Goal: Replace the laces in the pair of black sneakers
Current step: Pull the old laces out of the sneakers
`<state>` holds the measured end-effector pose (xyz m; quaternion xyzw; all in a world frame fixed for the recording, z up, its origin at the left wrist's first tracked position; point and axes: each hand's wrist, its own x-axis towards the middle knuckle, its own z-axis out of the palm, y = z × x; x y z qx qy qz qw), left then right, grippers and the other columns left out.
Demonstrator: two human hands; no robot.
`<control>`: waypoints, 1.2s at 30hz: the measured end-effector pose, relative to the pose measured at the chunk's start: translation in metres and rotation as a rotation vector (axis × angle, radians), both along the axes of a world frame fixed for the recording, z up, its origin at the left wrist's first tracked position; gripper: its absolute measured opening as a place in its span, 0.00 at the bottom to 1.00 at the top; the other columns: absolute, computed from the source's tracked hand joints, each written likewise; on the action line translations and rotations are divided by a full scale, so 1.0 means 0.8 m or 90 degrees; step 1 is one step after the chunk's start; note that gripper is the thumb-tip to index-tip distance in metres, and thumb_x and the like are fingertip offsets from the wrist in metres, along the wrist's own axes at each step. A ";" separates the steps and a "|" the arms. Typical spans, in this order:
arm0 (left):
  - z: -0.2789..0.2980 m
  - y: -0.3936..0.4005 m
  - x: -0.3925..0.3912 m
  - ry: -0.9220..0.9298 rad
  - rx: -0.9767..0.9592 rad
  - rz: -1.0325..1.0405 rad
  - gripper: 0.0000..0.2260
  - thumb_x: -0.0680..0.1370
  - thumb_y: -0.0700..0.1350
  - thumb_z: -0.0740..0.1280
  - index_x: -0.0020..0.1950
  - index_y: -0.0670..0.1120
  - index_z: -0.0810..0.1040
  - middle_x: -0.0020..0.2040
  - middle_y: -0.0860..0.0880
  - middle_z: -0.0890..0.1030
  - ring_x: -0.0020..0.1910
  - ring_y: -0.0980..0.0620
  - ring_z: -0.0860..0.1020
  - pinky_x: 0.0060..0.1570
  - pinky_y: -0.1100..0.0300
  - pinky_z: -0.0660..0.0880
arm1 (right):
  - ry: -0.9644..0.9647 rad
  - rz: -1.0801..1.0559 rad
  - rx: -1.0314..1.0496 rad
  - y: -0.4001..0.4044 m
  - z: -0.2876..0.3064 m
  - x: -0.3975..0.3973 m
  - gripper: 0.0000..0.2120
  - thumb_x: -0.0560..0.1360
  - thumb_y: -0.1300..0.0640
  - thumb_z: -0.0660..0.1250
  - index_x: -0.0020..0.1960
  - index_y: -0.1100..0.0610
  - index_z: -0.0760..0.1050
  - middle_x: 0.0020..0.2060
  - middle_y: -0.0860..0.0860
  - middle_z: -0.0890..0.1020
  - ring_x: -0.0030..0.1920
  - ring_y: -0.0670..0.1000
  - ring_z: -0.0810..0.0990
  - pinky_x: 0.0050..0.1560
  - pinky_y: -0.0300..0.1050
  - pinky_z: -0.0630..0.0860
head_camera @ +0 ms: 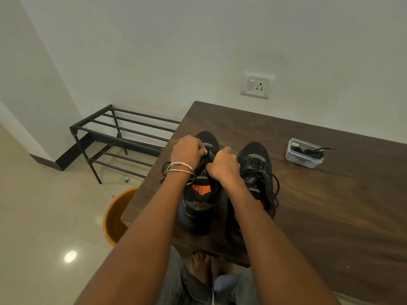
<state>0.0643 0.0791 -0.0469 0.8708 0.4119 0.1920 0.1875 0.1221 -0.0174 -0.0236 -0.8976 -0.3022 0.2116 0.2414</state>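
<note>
On the table point(308, 216), my left hand point(187, 150) curls over the left sneaker point(198, 208), pinching its lace point(208, 158); knuckles hide the eyelets. My right hand point(222, 166), fisted, grips the same lace. Right of it stands the second sneaker point(256, 164), its heel behind my forearm. Farther right, a clear tub point(304, 153) holds dark laces, blurred.

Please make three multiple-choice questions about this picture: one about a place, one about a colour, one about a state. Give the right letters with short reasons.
1. Where is the plastic box?
A. on the floor
B. on the table, right of the shoes
C. on the rack

2. What colour is the bucket?
A. orange
B. blue
C. white

3. What are both hands doing?
A. resting flat
B. gripping the left shoe's laces
C. holding the box

Answers: 1 B, it stands on the table. 2 A, its rim is orange. 3 B, left hand and right hand curl over the left shoe.
</note>
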 end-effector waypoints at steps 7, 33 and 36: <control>-0.009 0.005 0.000 -0.028 -0.035 0.067 0.09 0.81 0.42 0.60 0.52 0.41 0.79 0.53 0.43 0.80 0.55 0.42 0.77 0.53 0.50 0.71 | 0.076 -0.052 0.019 -0.004 -0.002 0.011 0.35 0.75 0.58 0.68 0.73 0.67 0.53 0.63 0.62 0.74 0.62 0.62 0.76 0.51 0.49 0.72; 0.003 -0.008 0.018 0.099 0.105 0.022 0.08 0.78 0.44 0.67 0.53 0.42 0.83 0.52 0.42 0.81 0.52 0.42 0.79 0.49 0.51 0.76 | 0.095 0.027 -0.047 0.004 -0.007 0.008 0.17 0.79 0.55 0.61 0.65 0.62 0.72 0.63 0.61 0.75 0.59 0.62 0.76 0.47 0.48 0.70; 0.005 -0.010 0.022 0.151 0.136 -0.003 0.11 0.81 0.43 0.62 0.57 0.38 0.79 0.56 0.41 0.77 0.55 0.39 0.77 0.52 0.50 0.73 | 0.093 0.029 -0.046 0.003 -0.008 0.008 0.17 0.79 0.55 0.61 0.64 0.63 0.72 0.63 0.62 0.75 0.60 0.63 0.76 0.48 0.48 0.70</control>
